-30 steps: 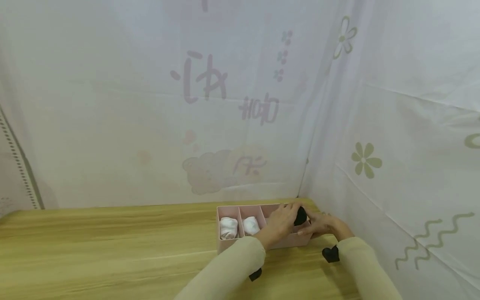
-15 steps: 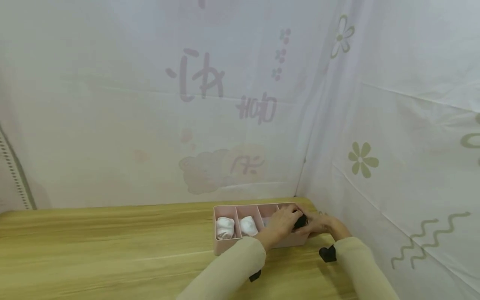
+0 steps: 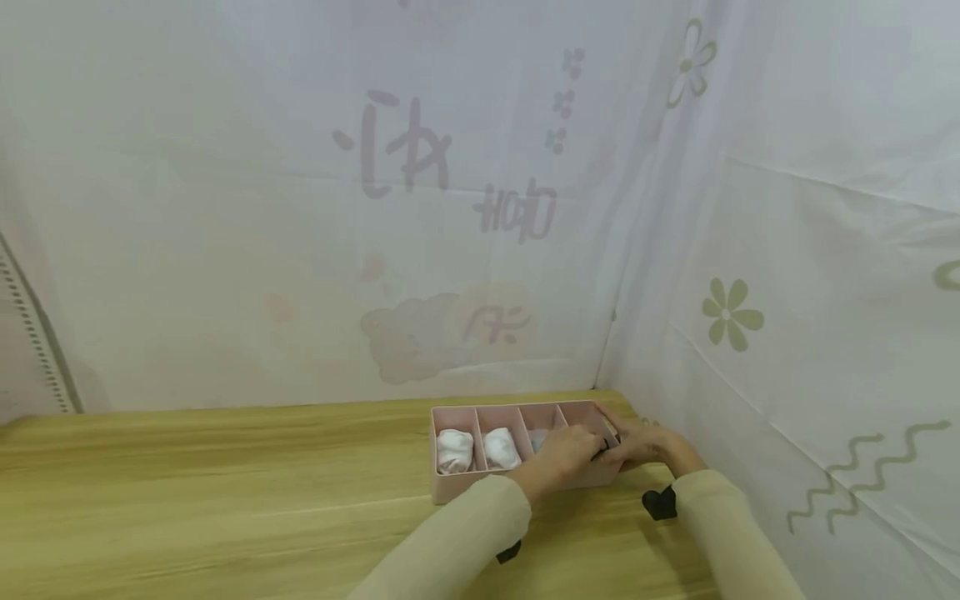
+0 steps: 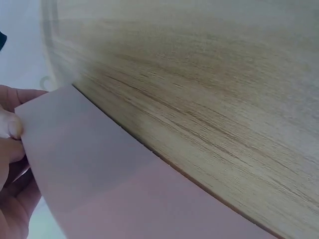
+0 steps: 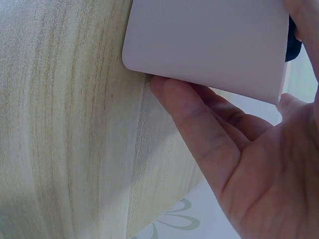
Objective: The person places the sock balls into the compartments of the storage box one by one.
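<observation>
A pink box (image 3: 454,487) with a row of compartments stands near the table's back right corner. White rolled cloth bundles (image 3: 455,451), much like balled socks, fill its two left compartments, and something pale grey (image 3: 537,437) shows in the third. My left hand (image 3: 564,454) reaches over the front wall into the rightmost compartment, its fingers curled at a dark bundle (image 3: 602,447) that is mostly hidden. Around the box's right end, my right hand (image 3: 641,442) grips it. In the right wrist view, fingers (image 5: 192,114) lie along the end wall, and the black bundle (image 5: 294,45) shows beyond the rim.
The wood-grain table (image 3: 225,492) stretches out to the left. White printed cloth hangs behind it (image 3: 300,250) and close on the right side (image 3: 810,333), near my right arm. Black wrist pieces (image 3: 660,503) sit at my cuffs.
The black bundle has gone down into the rightmost compartment, so less of it shows. My left hand has sunk lower with it. The right hand stays at the box's end.
</observation>
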`<state>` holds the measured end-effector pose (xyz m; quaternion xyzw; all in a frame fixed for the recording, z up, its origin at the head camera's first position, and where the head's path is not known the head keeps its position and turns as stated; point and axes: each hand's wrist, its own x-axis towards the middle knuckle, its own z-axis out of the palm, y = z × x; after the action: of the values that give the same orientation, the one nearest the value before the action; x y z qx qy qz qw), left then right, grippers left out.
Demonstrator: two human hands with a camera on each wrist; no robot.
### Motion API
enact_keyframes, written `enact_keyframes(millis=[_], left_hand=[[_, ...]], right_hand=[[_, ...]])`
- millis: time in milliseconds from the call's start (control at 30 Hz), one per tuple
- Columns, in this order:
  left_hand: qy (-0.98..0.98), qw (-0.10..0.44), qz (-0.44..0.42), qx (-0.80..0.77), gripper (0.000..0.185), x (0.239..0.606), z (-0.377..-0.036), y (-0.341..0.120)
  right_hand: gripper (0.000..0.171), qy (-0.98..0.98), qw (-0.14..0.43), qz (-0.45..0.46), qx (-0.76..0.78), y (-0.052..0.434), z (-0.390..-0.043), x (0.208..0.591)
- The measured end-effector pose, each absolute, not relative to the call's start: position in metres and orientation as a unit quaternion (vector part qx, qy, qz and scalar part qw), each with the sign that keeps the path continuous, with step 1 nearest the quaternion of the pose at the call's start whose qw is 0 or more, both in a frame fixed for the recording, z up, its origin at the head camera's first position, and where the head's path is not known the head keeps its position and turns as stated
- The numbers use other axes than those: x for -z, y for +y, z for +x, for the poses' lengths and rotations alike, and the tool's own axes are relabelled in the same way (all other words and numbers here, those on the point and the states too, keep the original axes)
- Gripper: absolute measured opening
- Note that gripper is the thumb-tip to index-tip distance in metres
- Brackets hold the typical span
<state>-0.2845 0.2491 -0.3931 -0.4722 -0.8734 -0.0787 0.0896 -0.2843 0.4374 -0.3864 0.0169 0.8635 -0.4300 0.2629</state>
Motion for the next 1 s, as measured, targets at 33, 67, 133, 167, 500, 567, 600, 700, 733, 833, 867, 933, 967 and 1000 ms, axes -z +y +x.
enact_keyframes(millis=[33,67,133,167,500,567,600,700,733,833,867,933,967,1000], left_hand=[[-0.872,0.089,-0.476,0.071,0.023,0.393,-0.285,0.248],[-0.872,0.086,-0.478,0.063,0.026,0.394,-0.285,0.246],[-0.871,0.086,-0.481,0.053,0.033,0.396,-0.285,0.241],[-0.87,0.09,-0.482,0.048,0.036,0.397,-0.285,0.238],[-0.854,0.167,-0.47,0.147,0.054,0.4,-0.292,0.172],[-0.855,0.174,-0.459,0.166,0.055,0.399,-0.294,0.153],[-0.854,0.177,-0.455,0.178,0.055,0.398,-0.295,0.142],[-0.847,0.192,-0.443,0.222,0.052,0.4,-0.299,0.111],[-0.847,0.194,-0.437,0.234,0.053,0.4,-0.3,0.1],[-0.85,0.197,-0.413,0.262,0.052,0.403,-0.301,0.071],[-0.853,0.195,-0.403,0.267,0.054,0.404,-0.301,0.061],[-0.865,0.193,-0.377,0.268,0.057,0.407,-0.3,0.043],[-0.871,0.198,-0.364,0.264,0.057,0.408,-0.3,0.035],[-0.876,0.204,-0.353,0.258,0.057,0.41,-0.3,0.027]], right_hand=[[0.115,0.865,0.262,0.015,0.427,0.437,-0.286,0.387],[0.114,0.867,0.262,0.014,0.425,0.436,-0.287,0.387],[0.114,0.87,0.258,0.013,0.419,0.436,-0.289,0.389],[0.114,0.875,0.258,0.007,0.41,0.436,-0.29,0.39],[0.114,0.899,0.22,-0.021,0.378,0.44,-0.295,0.401],[0.11,0.908,0.2,-0.052,0.364,0.443,-0.294,0.402],[0.109,0.916,0.185,-0.069,0.348,0.444,-0.294,0.402],[0.104,0.941,0.124,-0.117,0.293,0.447,-0.291,0.404],[0.102,0.945,0.103,-0.126,0.283,0.448,-0.288,0.404],[0.097,0.954,0.029,-0.145,0.262,0.45,-0.279,0.408],[0.095,0.953,0.0,-0.153,0.26,0.45,-0.275,0.41],[0.089,0.952,-0.061,-0.166,0.249,0.449,-0.269,0.413],[0.086,0.951,-0.093,-0.174,0.239,0.447,-0.266,0.414],[0.083,0.95,-0.124,-0.18,0.223,0.444,-0.264,0.415]])
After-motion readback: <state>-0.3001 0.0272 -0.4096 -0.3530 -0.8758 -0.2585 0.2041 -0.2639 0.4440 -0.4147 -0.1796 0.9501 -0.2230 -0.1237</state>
